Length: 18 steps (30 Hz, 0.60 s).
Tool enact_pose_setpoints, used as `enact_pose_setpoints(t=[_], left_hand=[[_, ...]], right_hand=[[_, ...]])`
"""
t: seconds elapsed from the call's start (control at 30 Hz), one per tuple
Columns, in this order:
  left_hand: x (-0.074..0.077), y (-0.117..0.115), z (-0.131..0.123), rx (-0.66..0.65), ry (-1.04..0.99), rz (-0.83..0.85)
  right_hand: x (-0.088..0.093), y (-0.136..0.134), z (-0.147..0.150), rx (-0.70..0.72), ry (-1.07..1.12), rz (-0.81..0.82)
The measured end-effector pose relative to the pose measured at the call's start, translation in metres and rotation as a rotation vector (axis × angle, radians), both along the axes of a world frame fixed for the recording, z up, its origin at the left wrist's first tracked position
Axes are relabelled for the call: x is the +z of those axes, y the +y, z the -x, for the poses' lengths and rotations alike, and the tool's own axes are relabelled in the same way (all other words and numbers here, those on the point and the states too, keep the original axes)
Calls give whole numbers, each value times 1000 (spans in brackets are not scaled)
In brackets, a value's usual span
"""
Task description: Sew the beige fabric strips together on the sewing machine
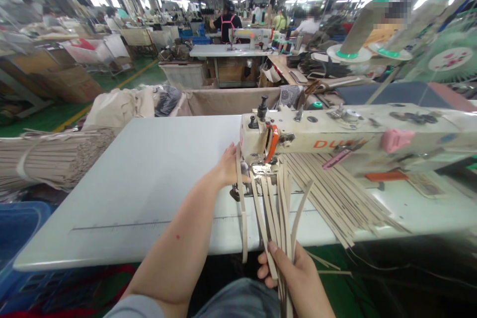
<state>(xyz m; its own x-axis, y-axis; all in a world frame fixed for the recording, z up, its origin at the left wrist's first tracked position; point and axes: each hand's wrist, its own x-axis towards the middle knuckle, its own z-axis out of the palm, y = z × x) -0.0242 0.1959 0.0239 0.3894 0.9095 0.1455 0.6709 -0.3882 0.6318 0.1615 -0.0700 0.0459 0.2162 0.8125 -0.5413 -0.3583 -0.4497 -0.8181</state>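
Beside the needle area of the sewing machine (pixel 261 134), my left hand (pixel 226 166) rests low over the table, its fingers stretched forward and its thumb apart, pointing toward the presser foot (pixel 263 169). One loose beige strip (pixel 243 218) hangs in front of this hand and partly hides its fingertips. My right hand (pixel 294 271), at the table's front edge, is closed around a bunch of narrow beige strips (pixel 274 208), thumb on top. Those strips run up to the presser foot. More strips (pixel 335 194) lie fanned out under the machine arm.
The white sewing table (pixel 149 169) extends to the left. A tied bundle of strips (pixel 67 156) and a blue crate (pixel 22 228) stand at the left. Behind the table is a fabric-lined bin (pixel 231 102). Thread cones (pixel 354 30) rise at right. Several people work farther back.
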Motion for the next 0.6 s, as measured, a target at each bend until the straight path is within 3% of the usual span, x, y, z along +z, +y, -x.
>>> enact_pose_setpoints(t=[0.13, 0.3, 0.6], left_hand=[[-1, -3, -3, -47, 54, 67], [-6, 0, -3, -50, 50, 28], [-14, 5, -2, -74, 48, -22]], right_hand=[[7, -6, -6, -4, 86, 97], [2, -16, -16, 3, 247, 217], [-8, -26, -21, 33, 260, 221]])
